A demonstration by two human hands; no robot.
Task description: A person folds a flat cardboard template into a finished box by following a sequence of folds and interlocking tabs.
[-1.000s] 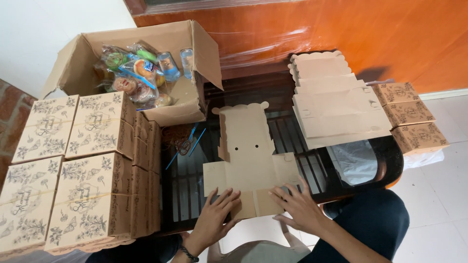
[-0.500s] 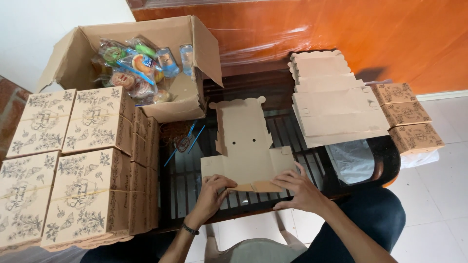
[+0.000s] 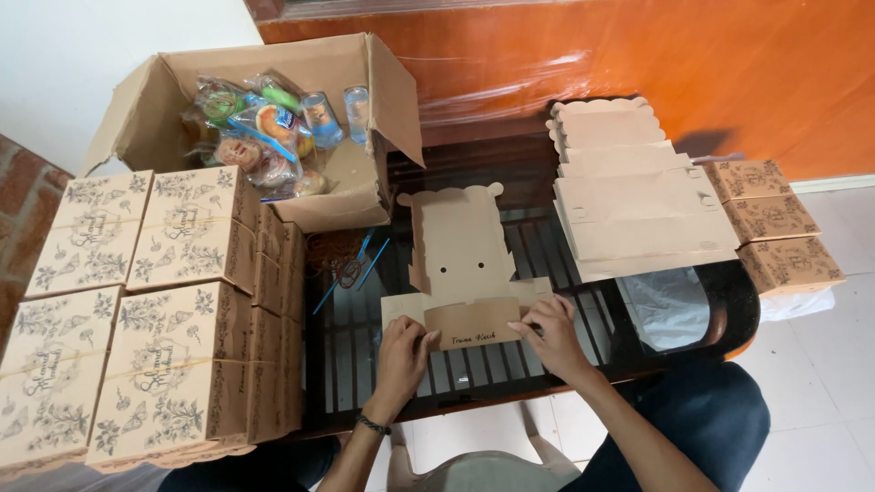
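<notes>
Both hands pinch the front flap of the flat box blank [image 3: 460,273] lying on the slatted surface [image 3: 365,337]: left hand [image 3: 401,351] at its left end, right hand [image 3: 551,335] at its right. Uneven pressure between the grips could crease the flap crooked, or slide the blank toward the loose sticks [image 3: 351,273] just left of it.

Bright, even daylight, soft shadows, sheen on the orange wall [image 3: 638,55], slight wide-angle edge distortion.

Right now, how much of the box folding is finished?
Done: a stack of folded printed boxes stands at the left, a few more at the right. In hand: the left hand and right hand fold a flap of one flat blank. Left: a pile of flat blanks.
</notes>
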